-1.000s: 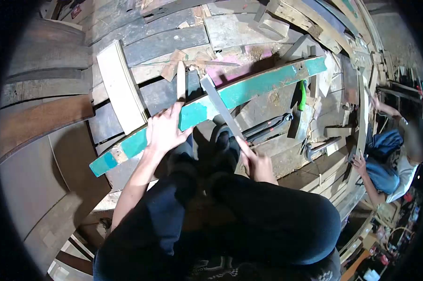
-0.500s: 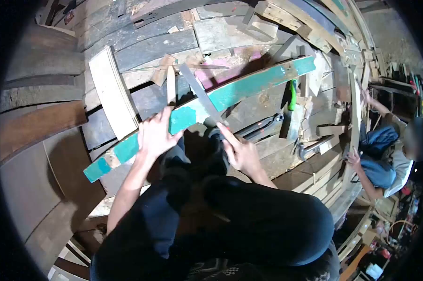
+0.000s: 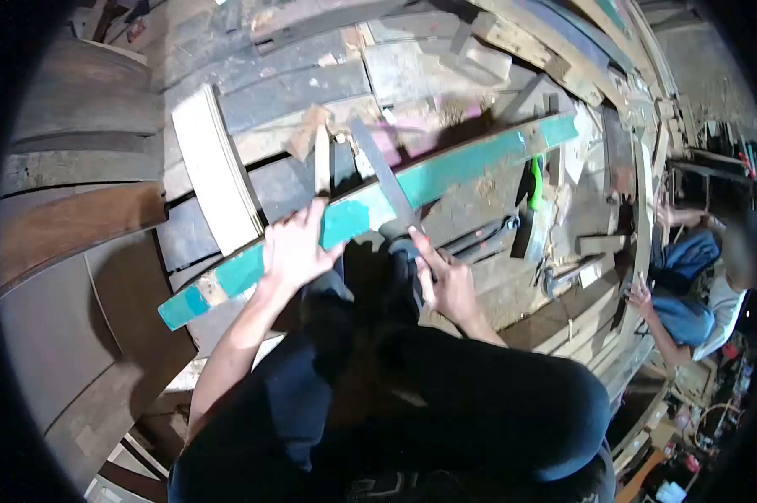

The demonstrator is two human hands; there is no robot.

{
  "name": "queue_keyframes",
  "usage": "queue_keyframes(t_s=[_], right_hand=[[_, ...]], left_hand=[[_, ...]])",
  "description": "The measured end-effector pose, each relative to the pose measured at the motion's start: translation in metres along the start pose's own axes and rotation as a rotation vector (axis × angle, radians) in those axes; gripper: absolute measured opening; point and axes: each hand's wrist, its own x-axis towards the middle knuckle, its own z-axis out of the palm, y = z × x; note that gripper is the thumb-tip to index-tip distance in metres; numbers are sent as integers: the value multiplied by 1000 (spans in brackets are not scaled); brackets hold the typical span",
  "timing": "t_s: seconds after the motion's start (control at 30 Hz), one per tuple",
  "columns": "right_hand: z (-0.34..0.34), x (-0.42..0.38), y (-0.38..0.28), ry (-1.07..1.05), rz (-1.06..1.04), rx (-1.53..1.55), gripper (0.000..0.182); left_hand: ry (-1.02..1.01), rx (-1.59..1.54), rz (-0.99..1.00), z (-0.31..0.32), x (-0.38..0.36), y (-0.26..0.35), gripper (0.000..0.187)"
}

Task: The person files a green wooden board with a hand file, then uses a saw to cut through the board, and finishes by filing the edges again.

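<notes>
A long green-painted wooden plank (image 3: 462,172) lies slantwise across the view, with bare and pale patches in its paint. My left hand (image 3: 297,250) grips it left of the middle, fingers over the far edge and thumb along the near side. A handsaw (image 3: 382,172) crosses the plank just right of that hand, its grey blade pointing away from me. My right hand (image 3: 445,281) is closed around the saw's handle at the near edge, with the index finger stretched along it. The handle itself is mostly hidden by my fingers.
A pale board stack (image 3: 215,172) lies at the left. Past the plank are loose wood pieces (image 3: 311,138). A green-handled tool (image 3: 536,184), dark pliers-like tool (image 3: 483,237) and hammer (image 3: 550,281) lie right. Another person (image 3: 689,293) sits at far right.
The view has shifted slightly, so plank and hands appear a little further right. The saw still lies across the same part of the plank, and both hands keep their grip.
</notes>
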Motion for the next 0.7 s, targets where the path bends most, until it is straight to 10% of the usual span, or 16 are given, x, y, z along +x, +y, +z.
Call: queue_keyframes(t_s=[0.27, 0.7], right_hand=[[-7, -93, 20, -88, 191, -144, 69], [-16, -15, 6, -75, 72, -66, 65]], left_hand=[[-85, 34, -50, -5, -1, 3, 68], [-95, 23, -50, -3, 1, 0, 69]])
